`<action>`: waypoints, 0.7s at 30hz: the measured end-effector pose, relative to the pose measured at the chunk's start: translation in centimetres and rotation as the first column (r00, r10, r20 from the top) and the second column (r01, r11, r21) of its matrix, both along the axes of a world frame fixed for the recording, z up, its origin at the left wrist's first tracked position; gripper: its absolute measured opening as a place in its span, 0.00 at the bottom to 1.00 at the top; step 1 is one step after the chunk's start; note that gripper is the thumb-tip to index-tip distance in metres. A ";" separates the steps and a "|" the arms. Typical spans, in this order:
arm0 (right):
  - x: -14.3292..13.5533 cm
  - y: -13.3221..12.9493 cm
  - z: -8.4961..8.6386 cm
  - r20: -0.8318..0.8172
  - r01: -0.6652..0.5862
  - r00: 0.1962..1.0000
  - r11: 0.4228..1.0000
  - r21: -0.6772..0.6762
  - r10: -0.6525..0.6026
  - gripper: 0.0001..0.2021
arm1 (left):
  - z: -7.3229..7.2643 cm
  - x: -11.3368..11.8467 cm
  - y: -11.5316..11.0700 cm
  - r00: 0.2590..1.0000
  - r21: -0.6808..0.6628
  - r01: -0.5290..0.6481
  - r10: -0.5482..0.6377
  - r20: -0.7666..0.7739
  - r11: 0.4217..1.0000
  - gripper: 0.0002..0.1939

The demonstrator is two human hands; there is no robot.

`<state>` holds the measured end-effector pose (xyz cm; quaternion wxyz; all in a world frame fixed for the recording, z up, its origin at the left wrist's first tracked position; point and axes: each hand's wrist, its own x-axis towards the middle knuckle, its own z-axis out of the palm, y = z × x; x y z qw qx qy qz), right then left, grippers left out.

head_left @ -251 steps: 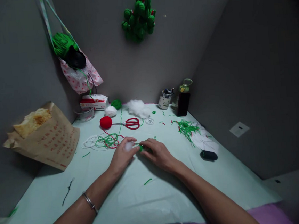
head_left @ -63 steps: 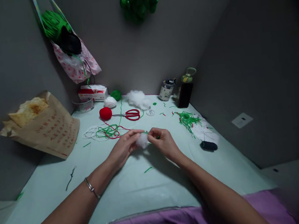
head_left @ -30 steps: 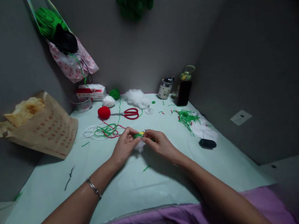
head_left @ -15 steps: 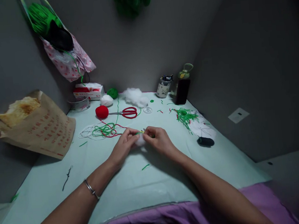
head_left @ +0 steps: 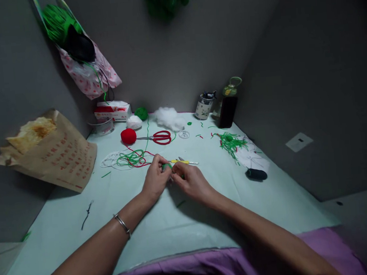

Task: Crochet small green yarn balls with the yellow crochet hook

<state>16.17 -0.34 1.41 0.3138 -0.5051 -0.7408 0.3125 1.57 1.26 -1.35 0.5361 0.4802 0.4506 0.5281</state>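
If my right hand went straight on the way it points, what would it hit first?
Most likely your left hand, whose fingers hold a small green piece near the right hand's fingertips; depth is unclear.

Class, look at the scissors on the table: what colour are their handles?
The looped scissor handles are red, best seen in the head view.

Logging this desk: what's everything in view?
Paper bag, flatbread: 1 each, brown, golden, left
Spotted bag: 1, pink, left
Tissue box, tub: 1 each, red-white, clear, back
Yarn balls: 3, red, white, green, back
Scissors, crochet hook: 1 each, red, yellow, centre
Stuffing: 1, white, back
Jar, bottle, phone: 1 each, cream, green, black, back
Yarn scraps: many, green, right
Cylinder: 1, black, right
Wall hanging: 1, green, top
Yarn piece: 1, green, held
Left hand, right hand: 1 each, bare, centre
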 end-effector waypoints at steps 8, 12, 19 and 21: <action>0.7 1.1 -0.1 -0.036 0.057 0.998 0.998 -0.006 -0.057 0.08 | 0.8 -0.2 -0.8 0.986 -0.078 0.119 -0.109 0.127 0.990 0.10; 1.6 2.0 -0.1 -0.083 0.048 0.995 0.997 -0.055 -0.052 0.10 | 1.0 -0.4 -0.8 0.970 -0.049 0.193 -0.183 0.161 0.980 0.18; 1.3 0.9 1.0 -0.061 -0.076 0.996 0.995 -0.065 0.072 0.11 | -0.1 -0.5 -0.1 0.989 -0.021 0.131 -0.129 0.073 0.991 0.16; 0.8 0.4 0.7 -0.035 -0.065 0.997 0.997 -0.051 0.063 0.10 | -0.3 -0.3 0.0 0.996 -0.007 0.075 -0.075 0.039 0.997 0.13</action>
